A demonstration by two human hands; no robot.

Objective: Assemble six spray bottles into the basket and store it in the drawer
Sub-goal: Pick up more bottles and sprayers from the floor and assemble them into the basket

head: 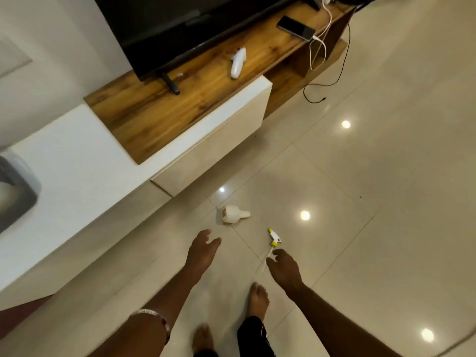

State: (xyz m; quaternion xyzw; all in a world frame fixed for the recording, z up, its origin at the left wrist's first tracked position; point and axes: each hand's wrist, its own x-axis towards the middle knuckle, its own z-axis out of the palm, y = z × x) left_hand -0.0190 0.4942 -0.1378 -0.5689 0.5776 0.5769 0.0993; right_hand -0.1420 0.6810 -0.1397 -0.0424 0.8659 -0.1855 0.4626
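A white bottle body [234, 214] lies on its side on the floor tiles, with no spray head on it. To its right lies a separate spray head [273, 238], white with yellow parts and a long dip tube. My left hand [202, 249] hovers just below the bottle body, fingers apart and holding nothing. My right hand [283, 266] is open beside the dip tube, close to the spray head. The cream drawer front [216, 148] of the TV cabinet looks shut. A grey basket [15, 191] shows partly at the left edge, on the white ledge.
A white handheld device [237, 62] lies on the wooden cabinet top [154, 112] under a TV [164, 29]. A phone [296, 28] with white cable lies at the far end. A black cable [316, 96] trails onto the floor. My bare feet [257, 300] stand below the hands.
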